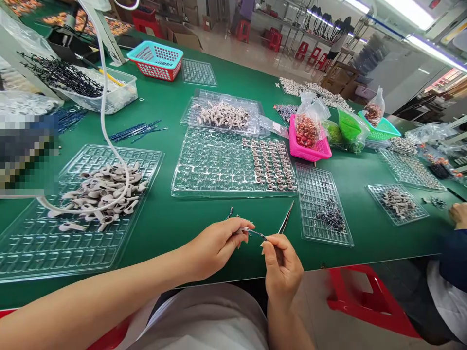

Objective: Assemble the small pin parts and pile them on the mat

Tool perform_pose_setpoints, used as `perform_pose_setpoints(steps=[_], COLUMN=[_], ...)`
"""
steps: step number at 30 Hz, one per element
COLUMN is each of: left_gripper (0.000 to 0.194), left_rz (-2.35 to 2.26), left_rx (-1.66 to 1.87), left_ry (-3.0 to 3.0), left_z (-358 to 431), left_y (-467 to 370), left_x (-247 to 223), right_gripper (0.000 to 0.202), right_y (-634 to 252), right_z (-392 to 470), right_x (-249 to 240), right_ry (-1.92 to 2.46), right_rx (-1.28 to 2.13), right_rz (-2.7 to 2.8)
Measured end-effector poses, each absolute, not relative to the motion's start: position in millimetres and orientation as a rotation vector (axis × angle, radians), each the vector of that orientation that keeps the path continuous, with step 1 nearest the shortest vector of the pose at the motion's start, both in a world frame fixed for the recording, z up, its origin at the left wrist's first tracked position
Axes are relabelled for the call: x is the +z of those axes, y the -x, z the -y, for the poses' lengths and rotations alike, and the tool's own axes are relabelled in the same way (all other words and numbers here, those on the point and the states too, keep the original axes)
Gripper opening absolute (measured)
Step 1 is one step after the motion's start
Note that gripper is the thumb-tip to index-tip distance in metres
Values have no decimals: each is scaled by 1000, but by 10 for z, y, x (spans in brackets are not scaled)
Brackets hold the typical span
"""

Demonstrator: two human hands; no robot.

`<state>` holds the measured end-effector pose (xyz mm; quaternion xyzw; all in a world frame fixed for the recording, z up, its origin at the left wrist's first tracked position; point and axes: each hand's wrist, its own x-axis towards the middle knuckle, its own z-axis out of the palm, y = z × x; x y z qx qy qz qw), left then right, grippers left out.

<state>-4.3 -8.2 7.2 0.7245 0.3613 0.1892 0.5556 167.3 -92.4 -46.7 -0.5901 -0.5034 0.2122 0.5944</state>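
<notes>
Landmark: a large clear plastic tray [207,163] with moulded pockets lay on the green tabletop [160,221], small white-and-metallic parts [273,163] filling its right side.
White piece: a small white plastic piece [243,230] was held on the near side of the tray, its long axis roughly level, one end towards the right hand.
Dark strip: a thin dark strip [258,234] ran from the white piece's right end, sloping slightly down and right; whether it was joined inside was too small to tell.
Left hand: the left hand [219,248] reached in from the left, nearer than the tray, back of the hand up, thumb and fingers pinched on the white piece.
Right hand: the right hand [282,265] stood below the tray's right part, fingers curled, thumb and forefinger closed on the strip's end.
Tweezers: pointed metal tweezers [286,218] lay just off the tray's near right corner, tips away from the person.
Loose pieces: a heap of whitish-grey curved plastic pieces [105,192] sat left of the tray.
Basket: a bright pink plastic basket [310,154] stood beside the tray's far right corner.
</notes>
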Motion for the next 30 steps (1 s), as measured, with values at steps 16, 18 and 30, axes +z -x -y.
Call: perform_pose_setpoints(steps=[16,18,30], left_gripper=[28,29,38], left_rz=[-855,-845,-770], left_rx=[463,504,593], left_ry=[-1747,-1834,-2371], left_z=[90,94,93], left_y=[45,48,78], left_x=[55,1,-153], right_gripper=[7,7,9], right_y=[-1660,-1655,-1632], right_z=[900,896,848], right_x=[-418,-404,-377], right_ry=[1380,1386,1414], right_rx=[468,439,375], right_rz=[1271,1319,1517])
